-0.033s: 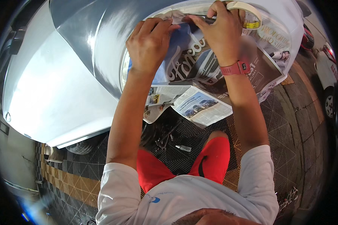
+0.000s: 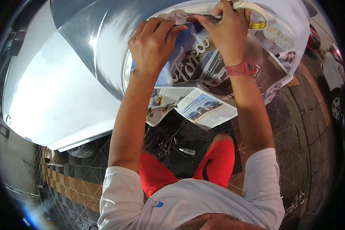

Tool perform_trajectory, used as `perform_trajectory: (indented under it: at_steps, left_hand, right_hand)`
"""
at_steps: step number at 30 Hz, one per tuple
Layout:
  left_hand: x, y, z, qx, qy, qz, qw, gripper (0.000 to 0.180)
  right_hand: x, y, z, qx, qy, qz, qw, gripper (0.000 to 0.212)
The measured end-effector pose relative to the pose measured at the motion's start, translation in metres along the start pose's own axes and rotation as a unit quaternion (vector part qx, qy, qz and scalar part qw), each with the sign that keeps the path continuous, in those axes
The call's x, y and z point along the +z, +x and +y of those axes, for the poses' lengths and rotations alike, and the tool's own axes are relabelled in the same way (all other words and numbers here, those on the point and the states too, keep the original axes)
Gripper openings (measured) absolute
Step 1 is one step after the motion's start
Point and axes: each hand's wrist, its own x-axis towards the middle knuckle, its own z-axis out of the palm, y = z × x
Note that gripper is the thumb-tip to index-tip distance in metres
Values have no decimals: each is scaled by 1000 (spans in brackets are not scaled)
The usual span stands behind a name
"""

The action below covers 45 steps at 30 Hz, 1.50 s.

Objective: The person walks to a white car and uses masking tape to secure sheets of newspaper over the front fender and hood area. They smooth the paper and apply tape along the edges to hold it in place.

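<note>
A large printed newspaper sheet [image 2: 195, 82] hangs over the rounded end of a white and dark grey car body, its lower part folding outward. My left hand [image 2: 151, 46] is at the sheet's top edge, fingertips bent against it and thumb stretched along it. My right hand [image 2: 230, 36], wearing a red wristwatch [image 2: 239, 69], is at the same edge a short way to the right, its thumb pointing toward my left hand. A cream roll of masking tape [image 2: 263, 13] is held in my right hand's rear fingers, which are partly hidden. Whether a tape strip spans the hands is unclear.
A glossy dark grey panel [image 2: 92, 34] and a white panel [image 2: 61, 92] of the car extend to the left. Several tools [image 2: 168, 145] and a small clear bottle [image 2: 187, 151] lie on the tiled floor [image 2: 71, 180] between my knees. Another vehicle [image 2: 333, 73] stands at the far right.
My left thumb has straightened and moved right along the paper's edge. My right hand and the tape roll have shifted very slightly.
</note>
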Motion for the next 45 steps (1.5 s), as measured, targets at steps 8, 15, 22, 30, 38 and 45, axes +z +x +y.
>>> perform_trajectory:
  at_steps: [8, 15, 22, 30, 38, 45]
  left_hand:
    - [-4, 16, 7, -31, 17, -52, 998, 24]
    - [-41, 8, 31, -259, 1, -83, 962, 32]
    - [-91, -80, 112, -325, -413, -363, 769, 31]
    - [-88, -153, 135, -462, -389, -365, 709, 13]
    - [-85, -105, 131, -262, -175, -297, 901, 12]
    - [-82, -59, 130, -124, -277, -341, 890, 12]
  right_hand:
    - [-23, 13, 20, 23, -11, -26, 999, 54]
    - [-56, -52, 10, -43, 10, 33, 998, 40]
    - [-136, -191, -42, 239, 428, -362, 793, 79]
    - [-149, -243, -28, 327, 470, -386, 723, 57]
    - [-136, -302, -12, 274, 212, -297, 890, 15]
    - [-172, -284, -10, 323, 335, -16, 885, 36]
